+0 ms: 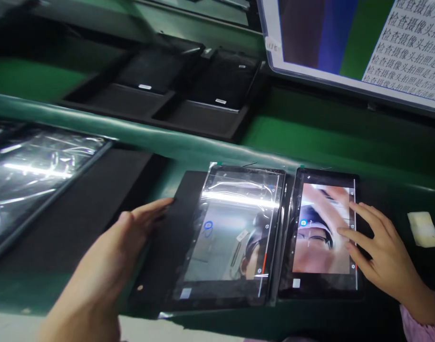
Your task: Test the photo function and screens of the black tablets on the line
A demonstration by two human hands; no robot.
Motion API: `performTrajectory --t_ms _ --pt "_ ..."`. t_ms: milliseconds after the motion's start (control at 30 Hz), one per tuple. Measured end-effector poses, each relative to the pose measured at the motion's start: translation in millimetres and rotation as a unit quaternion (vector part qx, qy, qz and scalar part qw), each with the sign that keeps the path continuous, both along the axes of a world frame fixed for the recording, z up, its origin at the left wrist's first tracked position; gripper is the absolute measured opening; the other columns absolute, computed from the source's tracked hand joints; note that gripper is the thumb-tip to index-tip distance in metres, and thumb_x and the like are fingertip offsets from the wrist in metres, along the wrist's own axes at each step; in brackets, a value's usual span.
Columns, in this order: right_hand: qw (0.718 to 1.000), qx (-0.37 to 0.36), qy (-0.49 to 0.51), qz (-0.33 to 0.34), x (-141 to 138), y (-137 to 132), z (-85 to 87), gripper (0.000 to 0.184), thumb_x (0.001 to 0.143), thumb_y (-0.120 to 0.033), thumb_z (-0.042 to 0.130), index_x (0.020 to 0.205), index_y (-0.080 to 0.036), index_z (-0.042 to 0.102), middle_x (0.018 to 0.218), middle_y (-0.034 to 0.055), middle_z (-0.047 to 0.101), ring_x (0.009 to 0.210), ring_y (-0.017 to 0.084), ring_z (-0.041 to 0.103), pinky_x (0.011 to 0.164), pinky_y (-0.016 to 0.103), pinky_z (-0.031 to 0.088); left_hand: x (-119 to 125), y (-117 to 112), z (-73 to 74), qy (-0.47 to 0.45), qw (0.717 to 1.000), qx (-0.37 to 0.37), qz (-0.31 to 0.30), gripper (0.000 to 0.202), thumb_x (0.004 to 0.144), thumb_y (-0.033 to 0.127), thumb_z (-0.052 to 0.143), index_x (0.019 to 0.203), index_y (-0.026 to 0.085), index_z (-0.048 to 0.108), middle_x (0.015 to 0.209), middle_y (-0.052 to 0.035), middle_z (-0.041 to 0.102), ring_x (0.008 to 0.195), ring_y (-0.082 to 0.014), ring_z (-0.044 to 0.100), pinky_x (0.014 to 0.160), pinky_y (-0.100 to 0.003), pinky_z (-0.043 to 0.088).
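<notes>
Left grip (106, 251): fingers lying together along the left tablet's (220, 289) black edge, clamping unclear.
Right grip (381, 254): fingers apart, touching the right tablet (319, 285).
Screens: each showing a camera view (322, 228).

The right hand (381, 247) hides part of the right tablet's screen (312, 237); the monitor (360, 42) runs off the far edge; labels (145, 87) on far tablets are too small to read.
</notes>
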State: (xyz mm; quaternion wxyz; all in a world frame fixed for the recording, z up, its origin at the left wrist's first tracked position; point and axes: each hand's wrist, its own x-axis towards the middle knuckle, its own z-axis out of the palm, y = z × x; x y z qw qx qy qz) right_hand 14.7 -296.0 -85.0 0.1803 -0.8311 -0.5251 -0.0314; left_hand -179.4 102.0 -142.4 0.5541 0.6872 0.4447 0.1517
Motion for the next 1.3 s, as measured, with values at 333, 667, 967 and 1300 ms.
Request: performTrajectory --t_ms 333,667,967,1300 --pt "0.999 0.005 -0.011 -0.030 35 84 -1.3 0.034 0.108 -0.029 0.039 0.125 -0.020 0.068 0.155 0.0142 0.037 0.140 0.037 0.037 0.110 0.061 0.039 31 20 -15.6 -0.094 0.995 -0.010 -0.035 0.074 0.077 0.081 0.062 0.124 0.024 0.067 0.143 -0.0030 0.060 0.141 -0.0347 0.045 0.127 -0.049 0.025" --pt "0.998 0.016 0.005 -0.056 45 93 -3.1 0.038 0.109 -0.038 0.036 0.130 -0.020 0.063 0.155 0.0145 0.035 0.138 0.035 0.040 0.107 0.059 0.043 22 24 -22.1 -0.089 0.993 0.042 -0.059 0.070 0.084 0.079 0.056 0.126 0.023 0.067 0.144 -0.0032 0.059 0.139 -0.0320 0.048 0.127 -0.045 0.023" --pt "0.999 0.005 0.011 -0.040 46 92 -10.4 0.040 0.110 -0.039 0.034 0.132 -0.022 0.062 0.155 0.0132 0.035 0.141 0.035 0.036 0.110 0.060 0.039 24 22 -18.2 -0.100 0.992 0.047 -0.057 0.073 0.081 0.080 0.060 0.124 0.022 0.067 0.143 -0.0047 0.060 0.140 -0.0322 0.047 0.126 -0.044 0.025" --pt "0.993 0.010 0.018 0.114 22 74 4.8 0.027 0.107 -0.033 0.046 0.124 -0.027 0.067 0.157 0.0061 0.036 0.148 0.029 0.026 0.120 0.057 0.027 25 17 -16.1 -0.096 0.994 0.029 -0.044 0.075 0.080 0.079 0.061 0.125 0.020 0.067 0.144 -0.0073 0.059 0.140 -0.0344 0.046 0.126 -0.047 0.024"
